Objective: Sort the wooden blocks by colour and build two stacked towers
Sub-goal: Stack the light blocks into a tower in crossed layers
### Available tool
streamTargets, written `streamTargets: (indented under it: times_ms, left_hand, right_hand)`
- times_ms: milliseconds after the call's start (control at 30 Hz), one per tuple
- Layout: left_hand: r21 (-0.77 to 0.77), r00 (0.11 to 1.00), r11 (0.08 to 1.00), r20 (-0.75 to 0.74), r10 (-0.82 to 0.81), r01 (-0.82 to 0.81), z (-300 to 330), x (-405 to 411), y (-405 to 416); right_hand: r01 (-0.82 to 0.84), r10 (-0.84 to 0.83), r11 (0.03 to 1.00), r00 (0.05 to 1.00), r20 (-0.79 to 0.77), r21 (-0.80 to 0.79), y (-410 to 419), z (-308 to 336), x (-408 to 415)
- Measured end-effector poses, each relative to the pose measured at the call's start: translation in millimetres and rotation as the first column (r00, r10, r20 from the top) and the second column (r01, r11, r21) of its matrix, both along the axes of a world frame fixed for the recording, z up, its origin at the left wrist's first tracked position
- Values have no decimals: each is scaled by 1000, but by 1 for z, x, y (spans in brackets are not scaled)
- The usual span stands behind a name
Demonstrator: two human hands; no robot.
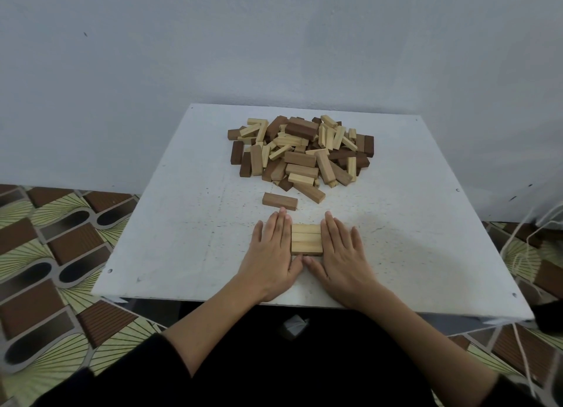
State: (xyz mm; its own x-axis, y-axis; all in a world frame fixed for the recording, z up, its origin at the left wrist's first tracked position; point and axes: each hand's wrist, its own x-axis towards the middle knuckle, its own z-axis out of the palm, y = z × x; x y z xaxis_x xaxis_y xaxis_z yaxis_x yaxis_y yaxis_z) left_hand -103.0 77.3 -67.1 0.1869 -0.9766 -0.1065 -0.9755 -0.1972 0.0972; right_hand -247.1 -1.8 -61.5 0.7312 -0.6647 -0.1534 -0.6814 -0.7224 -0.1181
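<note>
Head view looks down on a white square surface [189, 248] with both bare hands laid flat near its near edge. Between them sits a row of three light wooden blocks [306, 239], lying side by side with long sides touching. The left hand [272, 251] has its straight fingers pressed against the left ends of that row; the right hand [341, 250] does the same on the right ends. Both thumbs meet just under the near block, tips nearly touching. Neither grip clasps anything: the fingers are extended and only press the row from either side.

Just beyond the left hand's fingertips, a single mid-brown block [279, 200] lies flat on its own, apart from the row. Farther out from both hands, toward the far half of the surface, a loose pile of mixed blocks [300, 149] lies jumbled, pale pine pieces tangled with mid-brown and dark brown ones.

Black sleeves [146, 373] cover the forearms from below the wrists. A patterned floor covering [61, 254] in brown and green shows at both sides, and a pale wall [274, 41] stands behind.
</note>
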Motion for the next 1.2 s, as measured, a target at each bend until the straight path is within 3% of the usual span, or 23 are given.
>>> streamTargets:
  times_ms: [300,367,467,600,1200]
  left_hand:
    - [-19,999,1000,-50,-4,3,0,2,1]
    - [-65,984,998,-178,-12,0,4,5,3]
    - [-163,883,986,-467,-38,-43,18,11,2]
    - [-125,767,989,-641,-15,-85,28,17,-9]
    - [-138,763,989,-645,-45,-58,19,21,-29]
  right_hand:
    - [-7,7,1000,1000,8,1,-1,-1,0]
    - [-1,-3,999,997,71,51,-3,4,-1]
    - [-31,-16,981,971,237,191,-9,21,-1]
    - [-85,-35,935,944,329,344,-19,38,3]
    - [-156,48,928,950,308,337,-27,34,14]
